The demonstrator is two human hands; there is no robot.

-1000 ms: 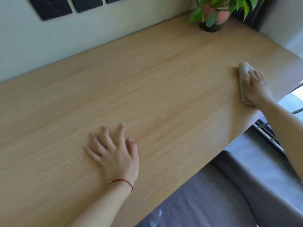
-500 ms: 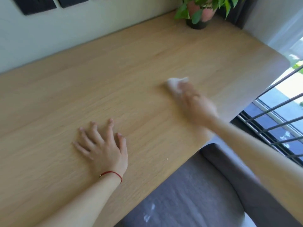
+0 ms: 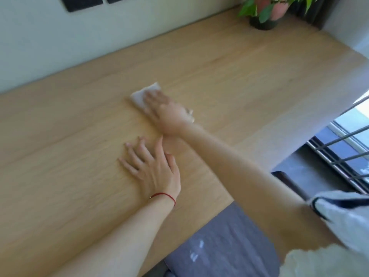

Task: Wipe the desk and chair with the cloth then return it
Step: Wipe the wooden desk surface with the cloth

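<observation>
A light wooden desk fills most of the view. My right hand presses a folded pale cloth flat onto the desk's middle; the cloth sticks out beyond the fingertips and a corner shows near the wrist. My left hand, with a red string at its wrist, lies flat on the desk just in front of the right hand, fingers spread and holding nothing. The grey chair stands under the desk's near edge.
A potted green plant stands at the desk's far right corner. Dark panels hang on the pale wall behind. Metal window bars run to the right of the desk.
My right hand has swept the cloth leftward from the desk's right end to its middle. The left hand has stayed flat on the desk.
</observation>
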